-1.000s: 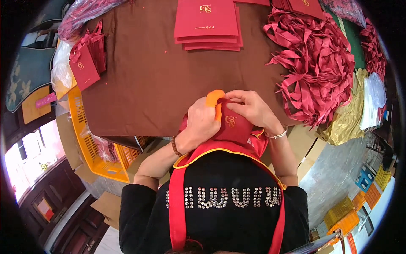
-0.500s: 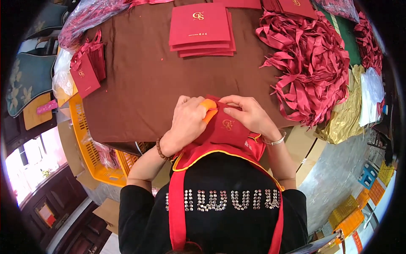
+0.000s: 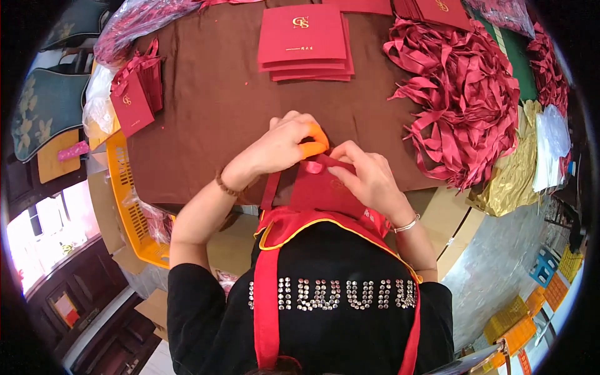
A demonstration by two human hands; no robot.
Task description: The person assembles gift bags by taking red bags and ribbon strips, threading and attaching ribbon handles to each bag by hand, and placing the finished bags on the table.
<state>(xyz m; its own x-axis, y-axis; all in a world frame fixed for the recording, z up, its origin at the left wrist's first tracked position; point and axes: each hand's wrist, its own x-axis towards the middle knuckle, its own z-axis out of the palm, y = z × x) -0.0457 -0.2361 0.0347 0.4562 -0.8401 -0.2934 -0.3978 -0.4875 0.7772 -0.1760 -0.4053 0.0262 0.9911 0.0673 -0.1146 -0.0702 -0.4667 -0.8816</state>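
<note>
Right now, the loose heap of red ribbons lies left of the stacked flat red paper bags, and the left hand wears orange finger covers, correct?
Not left: the head view shows the ribbon heap right of the stacked red paper bags. The rest holds.

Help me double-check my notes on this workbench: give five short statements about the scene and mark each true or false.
1. Orange covers sit on fingers of the left hand. True.
2. The ribbon pile lies to the left of the stacked red bags. False: it lies to their right.
3. The right hand is at a red bag in front of the person. True.
4. The brown bead bracelet is on the right wrist. False: it is on the left.
5. An orange crate stands at the table's left. True.
</note>
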